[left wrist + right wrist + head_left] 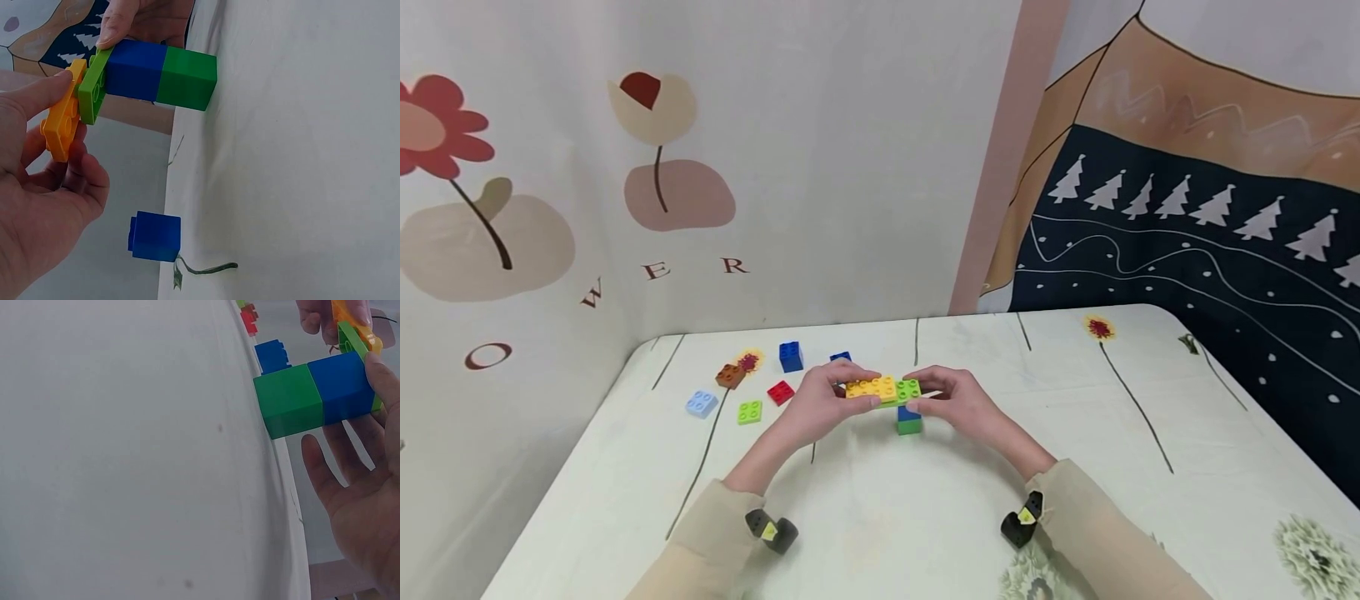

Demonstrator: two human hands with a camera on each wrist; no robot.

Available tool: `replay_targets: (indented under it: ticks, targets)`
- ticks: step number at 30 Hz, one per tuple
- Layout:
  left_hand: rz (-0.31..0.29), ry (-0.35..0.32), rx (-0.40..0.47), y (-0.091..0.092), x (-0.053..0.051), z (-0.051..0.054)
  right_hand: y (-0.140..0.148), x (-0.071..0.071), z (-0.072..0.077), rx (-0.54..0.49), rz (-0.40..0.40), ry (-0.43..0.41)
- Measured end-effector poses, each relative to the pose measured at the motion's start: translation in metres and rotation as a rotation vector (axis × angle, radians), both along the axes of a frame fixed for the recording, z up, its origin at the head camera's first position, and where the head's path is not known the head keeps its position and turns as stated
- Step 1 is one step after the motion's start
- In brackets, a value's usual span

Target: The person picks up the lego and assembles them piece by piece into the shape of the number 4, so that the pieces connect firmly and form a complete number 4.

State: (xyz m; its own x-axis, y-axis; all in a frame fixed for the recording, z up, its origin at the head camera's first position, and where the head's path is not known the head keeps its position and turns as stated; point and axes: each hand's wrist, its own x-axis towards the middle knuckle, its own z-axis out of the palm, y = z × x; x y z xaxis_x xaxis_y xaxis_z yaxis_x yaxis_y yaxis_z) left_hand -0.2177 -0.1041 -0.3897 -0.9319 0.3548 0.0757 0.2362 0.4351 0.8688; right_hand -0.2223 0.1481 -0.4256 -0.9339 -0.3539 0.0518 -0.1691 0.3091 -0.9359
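A yellow flat brick (871,388) is pinched between thumb and fingers of my left hand (814,407). It overlaps one end of a lime green flat brick (908,389); I cannot tell whether the two are fully pressed together. The lime piece lies across the top of a blue brick (134,70), which sits on a green brick (187,79) standing on the table. My right hand (964,406) grips the lime piece at its right end, thumb in front, fingers behind. In the right wrist view the other fingers spread beside the stack.
Left of the hands lie a red brick (781,392), a lime square brick (749,412), a light blue brick (702,404) and a brown brick (731,376). Farther back stands a blue brick (791,357); another blue brick (841,356) is partly hidden behind my left hand.
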Motion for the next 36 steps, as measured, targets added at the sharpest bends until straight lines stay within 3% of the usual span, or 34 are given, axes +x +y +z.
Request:
replay_targets:
  ticks: [16,36]
  targets:
    - [0.006,0.056,-0.069,0.003,0.0,0.003,-0.001,0.002,0.0,-0.022,-0.019,-0.009]
    - [-0.064,0.029,-0.148,0.002,-0.005,0.014,-0.002,0.004,0.002,-0.014,-0.048,-0.03]
